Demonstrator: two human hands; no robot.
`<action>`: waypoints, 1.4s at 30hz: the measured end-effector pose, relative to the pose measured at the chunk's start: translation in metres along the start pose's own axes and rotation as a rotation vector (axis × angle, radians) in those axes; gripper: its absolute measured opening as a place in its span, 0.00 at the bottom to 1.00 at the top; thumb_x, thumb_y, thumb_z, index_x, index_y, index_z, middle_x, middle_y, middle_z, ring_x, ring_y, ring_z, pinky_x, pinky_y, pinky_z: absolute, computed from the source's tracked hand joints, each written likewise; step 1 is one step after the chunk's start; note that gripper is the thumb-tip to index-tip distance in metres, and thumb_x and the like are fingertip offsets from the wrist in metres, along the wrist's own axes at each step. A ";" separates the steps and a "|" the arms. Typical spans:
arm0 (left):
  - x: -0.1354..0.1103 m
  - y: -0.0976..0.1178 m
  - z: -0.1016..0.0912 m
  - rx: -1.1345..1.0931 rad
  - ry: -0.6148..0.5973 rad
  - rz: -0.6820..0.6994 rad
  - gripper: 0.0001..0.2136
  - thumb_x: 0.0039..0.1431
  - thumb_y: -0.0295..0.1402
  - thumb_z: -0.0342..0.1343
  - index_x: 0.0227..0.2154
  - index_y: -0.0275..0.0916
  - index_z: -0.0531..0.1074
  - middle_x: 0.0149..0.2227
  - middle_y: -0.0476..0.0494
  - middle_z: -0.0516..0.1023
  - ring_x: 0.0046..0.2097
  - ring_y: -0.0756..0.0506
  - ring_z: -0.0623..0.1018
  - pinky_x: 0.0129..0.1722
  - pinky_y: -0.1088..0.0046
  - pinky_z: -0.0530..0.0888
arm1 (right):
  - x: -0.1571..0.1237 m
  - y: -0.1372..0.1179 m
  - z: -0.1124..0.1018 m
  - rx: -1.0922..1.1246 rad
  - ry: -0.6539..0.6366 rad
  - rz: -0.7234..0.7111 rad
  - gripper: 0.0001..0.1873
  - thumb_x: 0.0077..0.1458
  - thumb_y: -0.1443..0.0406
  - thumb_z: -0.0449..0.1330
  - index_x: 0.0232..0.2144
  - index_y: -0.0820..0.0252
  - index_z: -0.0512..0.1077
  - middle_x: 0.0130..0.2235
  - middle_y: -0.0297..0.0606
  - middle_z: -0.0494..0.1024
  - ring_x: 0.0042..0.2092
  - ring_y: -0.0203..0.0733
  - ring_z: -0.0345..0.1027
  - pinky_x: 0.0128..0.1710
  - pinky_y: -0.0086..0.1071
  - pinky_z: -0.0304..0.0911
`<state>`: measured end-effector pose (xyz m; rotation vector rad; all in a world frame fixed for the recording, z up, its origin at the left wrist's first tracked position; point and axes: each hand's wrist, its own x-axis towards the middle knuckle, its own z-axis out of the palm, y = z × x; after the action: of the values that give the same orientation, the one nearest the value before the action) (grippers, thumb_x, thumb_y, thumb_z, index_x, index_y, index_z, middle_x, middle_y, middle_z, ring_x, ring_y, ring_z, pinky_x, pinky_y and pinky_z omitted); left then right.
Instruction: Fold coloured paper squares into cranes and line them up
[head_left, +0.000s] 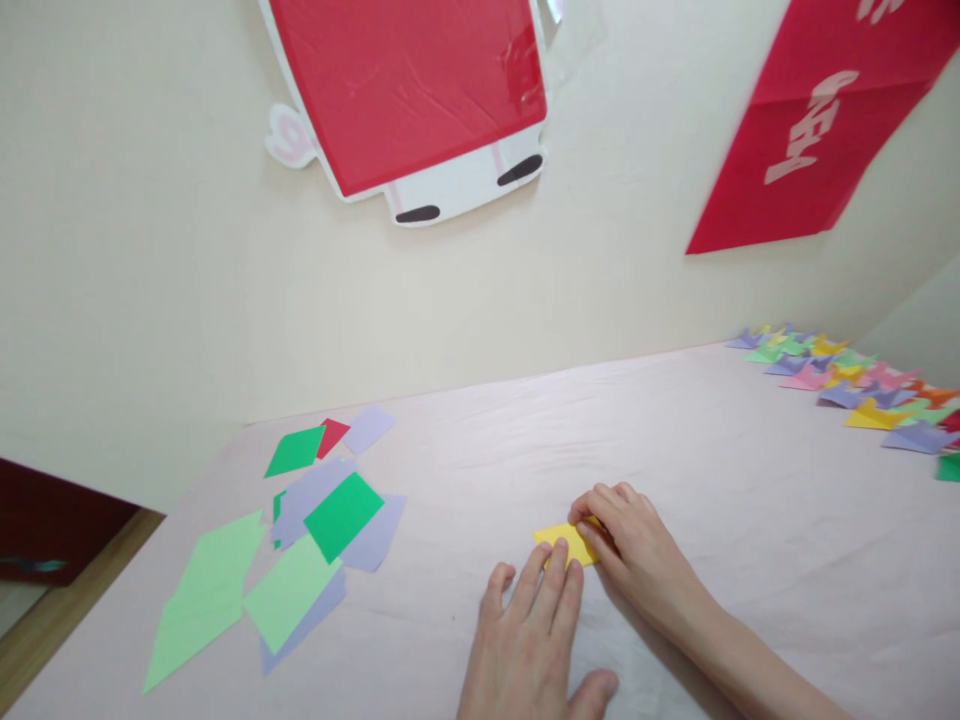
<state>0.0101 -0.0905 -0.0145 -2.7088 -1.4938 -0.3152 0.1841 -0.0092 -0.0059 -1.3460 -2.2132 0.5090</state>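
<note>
A small folded yellow paper [564, 541] lies on the pale pink table [712, 460], near its front middle. My left hand [534, 640] rests flat on the table with its fingers stretched out, the fingertips touching the paper's near edge. My right hand [628, 545] comes in from the lower right and covers the paper's right part; its fingers are curled and press down on the paper.
Loose paper squares lie at the left: light green [206, 590], dark green [343, 515], lilac [375, 535] and one red [332, 436]. A row of several folded paper shapes [862, 385] in many colours runs along the far right. Red posters hang on the wall behind.
</note>
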 end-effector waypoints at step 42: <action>-0.004 -0.003 -0.012 0.036 0.082 -0.093 0.26 0.61 0.54 0.51 0.53 0.41 0.69 0.62 0.38 0.68 0.59 0.35 0.70 0.53 0.51 0.66 | -0.008 -0.015 -0.007 -0.034 -0.036 0.055 0.12 0.48 0.66 0.65 0.36 0.56 0.67 0.39 0.38 0.73 0.43 0.50 0.61 0.44 0.43 0.55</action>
<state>0.0040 -0.0939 -0.0036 -2.5706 -1.5904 -0.3937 0.1805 -0.0225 0.0060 -1.4290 -2.2286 0.5220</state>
